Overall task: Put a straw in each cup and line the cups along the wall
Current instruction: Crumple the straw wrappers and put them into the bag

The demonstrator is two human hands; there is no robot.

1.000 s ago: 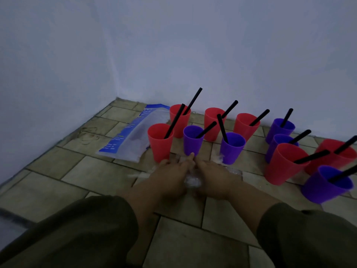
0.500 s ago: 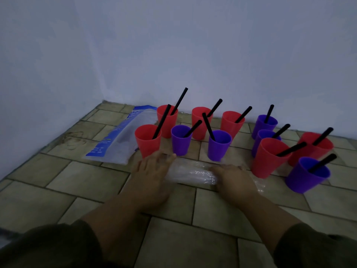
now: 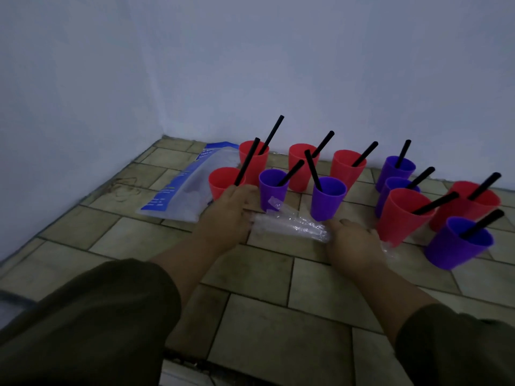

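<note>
Hands (image 3: 228,215) spread apart since | cups (image 3: 328,197) each hold straw (image 3: 313,171)

Head view: high, angled down toward floor corner, close.

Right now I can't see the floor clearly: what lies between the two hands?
In the head view, a crinkled clear plastic wrapper lies on the tiles, spanning from the left hand to the right hand.

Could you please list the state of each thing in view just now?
Red cups: six, upright, a straw in each.
Purple cups: five, upright, a straw in each.
Clear wrapper: on the floor, stretched between both hands.
Left hand: on one wrapper end.
Right hand: on the other end.
Blue-and-clear bag: lying flat.
</note>
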